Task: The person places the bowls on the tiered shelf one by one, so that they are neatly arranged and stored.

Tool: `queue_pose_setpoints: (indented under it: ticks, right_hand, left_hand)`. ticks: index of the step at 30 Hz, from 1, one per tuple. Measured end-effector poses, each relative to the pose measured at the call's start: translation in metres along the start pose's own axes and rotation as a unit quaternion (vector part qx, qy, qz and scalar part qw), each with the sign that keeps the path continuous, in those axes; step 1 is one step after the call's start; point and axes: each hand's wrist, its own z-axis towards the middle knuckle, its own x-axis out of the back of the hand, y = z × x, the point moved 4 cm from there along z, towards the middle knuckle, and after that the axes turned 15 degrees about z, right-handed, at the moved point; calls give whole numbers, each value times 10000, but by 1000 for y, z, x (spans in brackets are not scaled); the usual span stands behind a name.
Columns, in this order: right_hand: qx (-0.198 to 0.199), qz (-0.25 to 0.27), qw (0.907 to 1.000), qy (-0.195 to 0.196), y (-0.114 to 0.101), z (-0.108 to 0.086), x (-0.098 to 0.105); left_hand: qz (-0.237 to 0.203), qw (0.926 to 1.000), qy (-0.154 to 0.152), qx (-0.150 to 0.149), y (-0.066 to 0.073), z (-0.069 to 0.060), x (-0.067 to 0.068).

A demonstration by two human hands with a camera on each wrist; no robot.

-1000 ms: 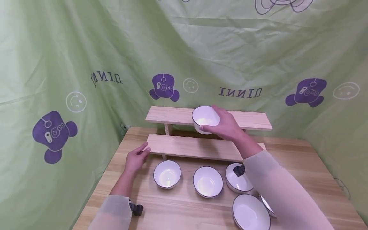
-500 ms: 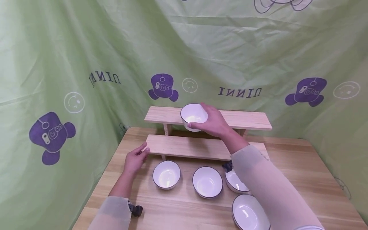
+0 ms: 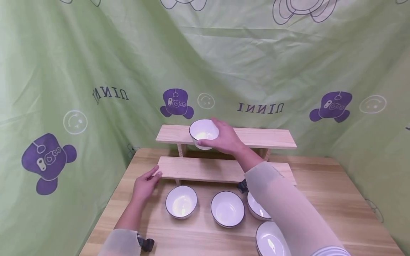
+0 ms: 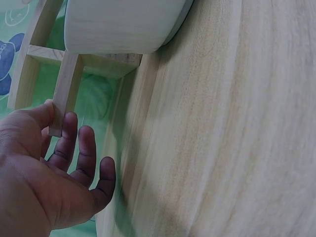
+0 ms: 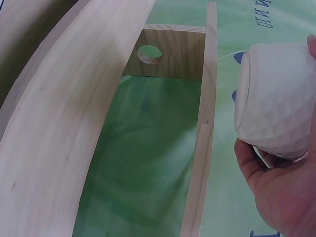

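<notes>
A green curtain (image 3: 224,64) hangs behind the wooden shelf (image 3: 224,170). The right hand (image 3: 225,138) grips a white bowl (image 3: 203,131) higher than the shelf's top board (image 3: 262,137); the left hand (image 3: 145,183) pinches the lower board (image 3: 192,168) at its left end.

Person is wearing a pale beige-grey, thin-looking left sleeve (image 3: 121,243) and a matching right sleeve (image 3: 285,202), the latter turning pinkish further up. Both are ending in plain cuffs, leaving the left hand (image 3: 145,184) and right hand (image 3: 225,138) bare. Small, chunky black left wrist device (image 3: 146,244) is showing; similar black right wrist device (image 3: 242,186) too. White band with thin bluish stripes (image 3: 331,251) is edging the right sleeve's upper end.
</notes>
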Motion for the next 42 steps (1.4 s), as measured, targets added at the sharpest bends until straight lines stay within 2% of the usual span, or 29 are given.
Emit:
queue_pose_setpoints:
  ticks: [7,16,33,42]
  right_hand:
    - [99,73,9999,-19,-2,10,-6]
    - [156,-6,9999,-56,1,13,-17]
    - [94,24,10000,-13,-4,32,-31]
    - [58,21,10000,72,-3,41,-42]
  left_hand:
    - [-45,10000,-50,50,0,1,0]
    - [37,10000,-1,-28,-4,-1,-1]
    - [-112,9999,12,-14,-2,2,0]
    - [-32,10000,-27,38,-2,2,-1]
